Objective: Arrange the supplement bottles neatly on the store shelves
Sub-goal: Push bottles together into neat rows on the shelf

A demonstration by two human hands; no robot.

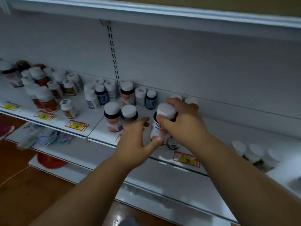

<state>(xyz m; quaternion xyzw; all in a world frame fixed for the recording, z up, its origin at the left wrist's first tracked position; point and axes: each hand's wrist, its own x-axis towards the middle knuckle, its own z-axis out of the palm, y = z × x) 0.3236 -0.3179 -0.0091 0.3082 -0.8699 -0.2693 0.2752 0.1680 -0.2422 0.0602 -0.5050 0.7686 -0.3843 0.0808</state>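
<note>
White painted metal shelf (97, 126) with a smooth, faintly glossy top carries dark, glossy plastic supplement bottles (113, 117) with matt white plastic caps and printed paper labels. At 12 o'clock a slotted metal upright (114, 53) runs down the matt white back panel (195, 66). Glossy red-and-yellow paper price tags (76, 126) sit on the shelf lip at 9 and 4 o'clock. The bottle in hand (160, 128) shows a shiny paper label. At 8 o'clock, brown wood-look floor (32, 185) has a dull sheen.
</note>
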